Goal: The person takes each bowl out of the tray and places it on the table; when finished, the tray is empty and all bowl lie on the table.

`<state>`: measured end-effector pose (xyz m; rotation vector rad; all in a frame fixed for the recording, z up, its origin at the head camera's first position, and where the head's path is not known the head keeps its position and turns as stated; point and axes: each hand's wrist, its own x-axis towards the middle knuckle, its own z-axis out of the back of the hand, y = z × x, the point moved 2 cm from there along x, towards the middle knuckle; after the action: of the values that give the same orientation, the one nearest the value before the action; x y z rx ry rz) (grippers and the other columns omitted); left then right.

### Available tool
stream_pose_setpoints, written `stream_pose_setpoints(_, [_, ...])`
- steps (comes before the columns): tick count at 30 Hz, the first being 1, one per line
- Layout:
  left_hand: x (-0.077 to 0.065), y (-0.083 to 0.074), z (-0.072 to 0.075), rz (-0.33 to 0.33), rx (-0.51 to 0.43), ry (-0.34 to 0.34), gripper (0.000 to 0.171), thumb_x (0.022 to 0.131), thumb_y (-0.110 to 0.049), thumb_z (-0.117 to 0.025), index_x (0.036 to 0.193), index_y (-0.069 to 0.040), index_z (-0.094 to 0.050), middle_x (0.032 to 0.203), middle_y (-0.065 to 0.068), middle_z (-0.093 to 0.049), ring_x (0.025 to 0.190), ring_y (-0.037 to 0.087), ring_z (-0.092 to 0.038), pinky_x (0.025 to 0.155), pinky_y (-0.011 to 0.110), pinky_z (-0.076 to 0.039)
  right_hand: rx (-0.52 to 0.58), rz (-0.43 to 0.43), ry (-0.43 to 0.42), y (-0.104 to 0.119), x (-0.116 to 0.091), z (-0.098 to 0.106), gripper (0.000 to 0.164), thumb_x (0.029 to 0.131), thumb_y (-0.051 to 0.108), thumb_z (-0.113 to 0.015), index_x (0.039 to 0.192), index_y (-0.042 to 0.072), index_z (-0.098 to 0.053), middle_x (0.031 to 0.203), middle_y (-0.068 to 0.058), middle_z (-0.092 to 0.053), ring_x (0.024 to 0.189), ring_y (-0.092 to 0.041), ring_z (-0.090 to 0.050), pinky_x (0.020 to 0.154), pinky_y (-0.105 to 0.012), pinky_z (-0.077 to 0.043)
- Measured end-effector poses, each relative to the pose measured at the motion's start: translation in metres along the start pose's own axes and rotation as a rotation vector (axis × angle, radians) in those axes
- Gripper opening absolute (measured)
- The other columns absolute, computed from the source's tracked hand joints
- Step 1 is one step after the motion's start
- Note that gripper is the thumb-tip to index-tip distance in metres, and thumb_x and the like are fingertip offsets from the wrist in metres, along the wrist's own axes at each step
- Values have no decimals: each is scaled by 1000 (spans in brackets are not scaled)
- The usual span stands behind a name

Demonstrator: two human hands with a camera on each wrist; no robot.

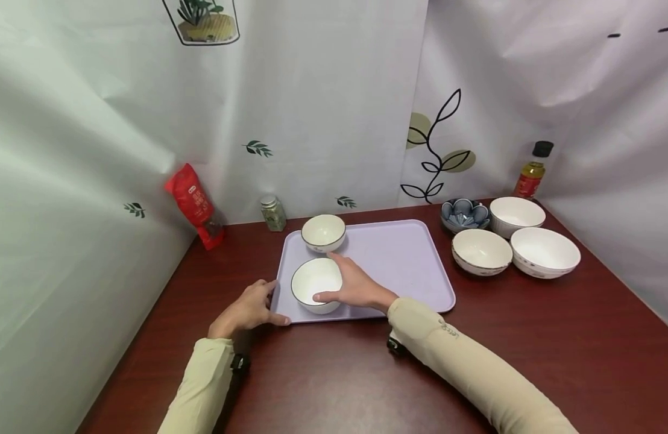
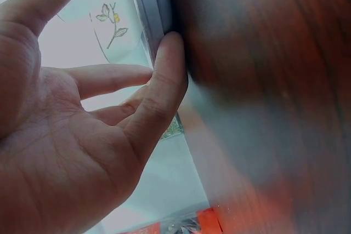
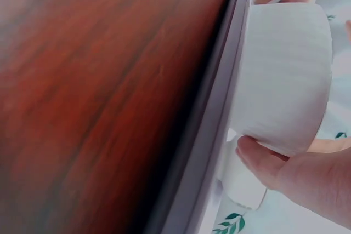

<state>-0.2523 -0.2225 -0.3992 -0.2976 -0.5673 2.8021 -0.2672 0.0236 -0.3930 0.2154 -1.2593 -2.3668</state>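
Observation:
On a lavender tray (image 1: pixel 390 259) stand two white bowls with dark rims. The nearer bowl (image 1: pixel 312 277) is at the tray's front left; my right hand (image 1: pixel 356 286) holds it from the right, the thumb across its front rim and the fingers along its far side. In the right wrist view a fingertip rests low by the wall of that bowl (image 3: pixel 285 75). The farther bowl (image 1: pixel 323 232) is just behind. My left hand (image 1: pixel 251 307) spans the tray's front left corner, thumb at the front edge, loosely extended fingers touching the left side (image 2: pixel 148 9).
At the right are a blue petal-shaped bowl (image 1: pixel 464 215) and white bowls (image 1: pixel 482 252), with an oil bottle (image 1: pixel 531 172) behind. A spice jar (image 1: pixel 273 213) and a red packet (image 1: pixel 195 202) stand back left. Printed curtains (image 1: pixel 323 108) border the dark wooden table (image 1: pixel 334 374).

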Motion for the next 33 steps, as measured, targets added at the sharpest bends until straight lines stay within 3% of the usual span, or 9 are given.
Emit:
stream_pose_setpoints(4, [0,0,0,5,-7,7,102,67,-32,-93,146,8,-44,111,20,-57,98,26,-55,89,42,-50,8,1,20,2,6,-3,110,72,31,-89,155,-4,-28,154,-25,-39,142,-36,-41,118,-51,-33])
stream_pose_setpoints(9, [0,0,0,-7,-2,7,101,68,-33,-93,146,8,-44,110,19,-58,98,25,-55,89,42,-50,-16,51,22,2,11,-6,112,62,26,-95,150,-6,-35,144,-25,-49,133,-36,-47,114,-50,-38])
stream_pose_setpoints(15, [1,-1,0,-5,0,4,102,68,-32,-93,146,9,-43,111,19,-58,98,25,-55,89,42,-50,-53,99,16,5,11,-5,100,53,18,-97,139,-3,-49,130,-22,-58,127,-37,-49,110,-52,-40])
stream_pose_setpoints(22, [-1,-1,-1,5,-23,-1,103,67,-31,-94,147,9,-43,107,19,-56,93,24,-56,85,39,-50,-96,104,17,4,11,-2,90,51,22,-98,129,3,-57,123,-14,-63,121,-30,-53,106,-45,-43])
stream_pose_setpoints(28, [-2,0,-2,7,-31,-3,103,67,-31,-94,147,9,-42,106,18,-56,92,23,-55,83,38,-49,-13,81,64,3,0,15,104,52,21,-97,143,1,-50,139,-17,-56,129,-29,-51,112,-47,-39])
stream_pose_setpoints(33, [-1,-1,-2,9,-33,-4,103,67,-30,-94,147,9,-42,109,20,-55,94,25,-56,84,40,-50,-31,77,62,2,-20,36,107,50,24,-97,145,6,-50,138,-14,-56,126,-27,-51,110,-46,-40])
